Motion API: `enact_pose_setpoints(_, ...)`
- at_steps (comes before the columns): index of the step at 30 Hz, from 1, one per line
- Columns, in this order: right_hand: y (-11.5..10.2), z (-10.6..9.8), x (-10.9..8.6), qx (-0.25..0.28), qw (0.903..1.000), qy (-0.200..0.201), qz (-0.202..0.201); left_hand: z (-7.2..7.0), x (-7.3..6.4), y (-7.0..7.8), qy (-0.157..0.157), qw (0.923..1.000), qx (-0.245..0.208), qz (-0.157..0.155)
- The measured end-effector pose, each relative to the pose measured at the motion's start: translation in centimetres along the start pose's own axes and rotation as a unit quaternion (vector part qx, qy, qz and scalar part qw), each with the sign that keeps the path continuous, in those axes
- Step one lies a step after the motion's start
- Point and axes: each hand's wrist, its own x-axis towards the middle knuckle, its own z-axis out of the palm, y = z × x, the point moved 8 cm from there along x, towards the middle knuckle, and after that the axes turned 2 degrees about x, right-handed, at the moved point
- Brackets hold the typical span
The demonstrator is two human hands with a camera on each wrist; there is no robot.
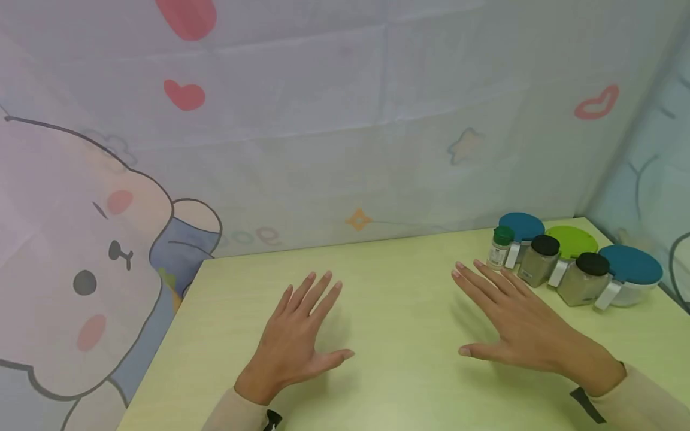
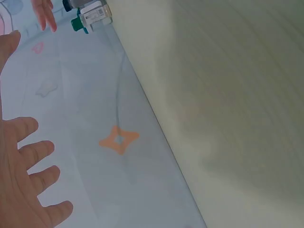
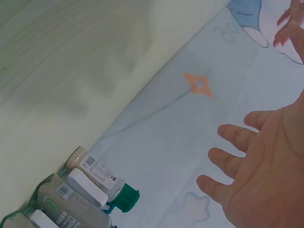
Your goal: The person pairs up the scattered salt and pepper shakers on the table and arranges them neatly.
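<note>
My left hand (image 1: 293,341) hovers over the left half of the table with fingers spread and nothing in it. To the right, my right hand (image 1: 525,329) is also spread, palm down and holding nothing. Nearest its fingertips is a small seasoning bottle with a green cap (image 1: 501,245). Beside that bottle stand two clear jars of grey-brown powder, a left black-lidded jar (image 1: 538,262) and a right black-lidded jar (image 1: 584,281). In the right wrist view the green-capped bottle (image 3: 99,175) and a powder jar (image 3: 71,204) show their labels, below the open palm (image 3: 270,166).
Behind the jars are white-handled containers with a left blue lid (image 1: 521,226), a green lid (image 1: 572,240) and a right blue lid (image 1: 631,264). The pale yellow table (image 1: 393,287) meets a printed cloth (image 1: 323,167) along its back edge. A dark cable (image 1: 676,263) hangs at far right.
</note>
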Motion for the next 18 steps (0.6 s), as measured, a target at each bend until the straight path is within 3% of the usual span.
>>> enact_pose_setpoints(18,0.7,-0.7,0.3,0.007,0.9993,0.013,-0.035,0.5,2.0,1.1,0.040,0.9985,0.002,0.038)
